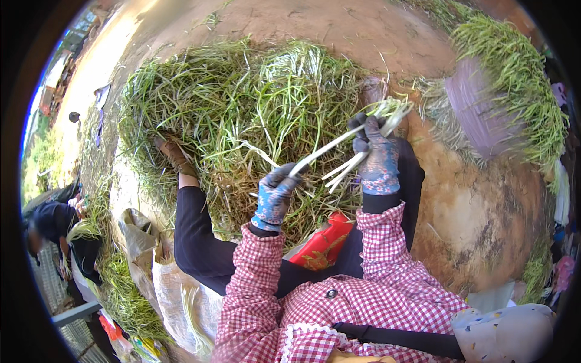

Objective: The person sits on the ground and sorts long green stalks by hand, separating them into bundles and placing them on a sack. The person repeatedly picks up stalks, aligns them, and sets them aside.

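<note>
My right hand (377, 149), in a dirty blue floral glove, grips a small bunch of pale stalks (394, 117). Their white ends stick out below the fist and the greener part lies above it. My left hand (278, 190), gloved alike, pinches the white end of one long stalk (329, 149) that slants up to the right hand's fingers. Beneath both hands spreads a large heap of long green leafy stalks (218, 104), browner and more tangled towards me. A red plastic bag or sheet (323, 247) with a gold print lies by my lap.
My outstretched foot (174, 156) rests in the heap's left side. At right stands a big green bundle (508, 81) wrapped with purple plastic (476, 109). White woven sacking (181, 286) bearing a few pale stalks (193, 313) lies at left. Beyond it, another person (56, 222) bends over greens.
</note>
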{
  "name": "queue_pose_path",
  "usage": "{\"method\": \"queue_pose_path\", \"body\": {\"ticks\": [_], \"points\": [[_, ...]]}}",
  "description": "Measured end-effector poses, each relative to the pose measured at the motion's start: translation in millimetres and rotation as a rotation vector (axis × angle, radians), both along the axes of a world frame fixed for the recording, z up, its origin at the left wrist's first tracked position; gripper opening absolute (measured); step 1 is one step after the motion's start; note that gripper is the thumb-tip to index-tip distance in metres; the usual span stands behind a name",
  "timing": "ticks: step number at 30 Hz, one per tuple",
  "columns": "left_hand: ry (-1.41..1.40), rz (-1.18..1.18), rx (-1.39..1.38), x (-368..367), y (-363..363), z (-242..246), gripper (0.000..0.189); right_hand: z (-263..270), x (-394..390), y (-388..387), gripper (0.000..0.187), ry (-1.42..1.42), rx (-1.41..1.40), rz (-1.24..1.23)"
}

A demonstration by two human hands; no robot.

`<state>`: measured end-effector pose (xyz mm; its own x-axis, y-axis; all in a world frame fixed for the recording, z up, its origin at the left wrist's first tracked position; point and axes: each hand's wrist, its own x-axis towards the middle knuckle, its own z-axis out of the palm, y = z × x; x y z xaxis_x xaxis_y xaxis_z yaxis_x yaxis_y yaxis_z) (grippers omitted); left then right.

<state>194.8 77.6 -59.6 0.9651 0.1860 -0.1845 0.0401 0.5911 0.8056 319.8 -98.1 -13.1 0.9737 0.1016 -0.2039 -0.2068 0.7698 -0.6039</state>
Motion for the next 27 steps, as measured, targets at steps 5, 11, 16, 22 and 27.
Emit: {"method": "queue_pose_path", "body": {"ticks": [5,11,16,22,27], "points": [[0.073,0.312,0.041,11.2,-25.5,1.7,0.025,-8.9,-8.9,29.1,0.015,0.072,-0.130,0.118],[0.023,0.194,0.540,20.0,-48.1,0.0,0.016,-18.9,-11.8,40.4,0.018,0.068,-0.091,0.176],[0.297,0.230,1.345,-41.3,39.0,16.6,0.026,-27.5,-1.7,26.4,0.014,0.137,-0.052,-0.064],[0.231,0.525,1.366,-42.3,98.1,22.8,0.031,-52.0,-5.5,46.2,0.017,0.168,0.123,0.064],[0.711,-0.128,1.545,10.6,54.0,-81.0,0.032,-66.3,-13.6,50.6,0.026,0.261,0.089,0.252]]}}
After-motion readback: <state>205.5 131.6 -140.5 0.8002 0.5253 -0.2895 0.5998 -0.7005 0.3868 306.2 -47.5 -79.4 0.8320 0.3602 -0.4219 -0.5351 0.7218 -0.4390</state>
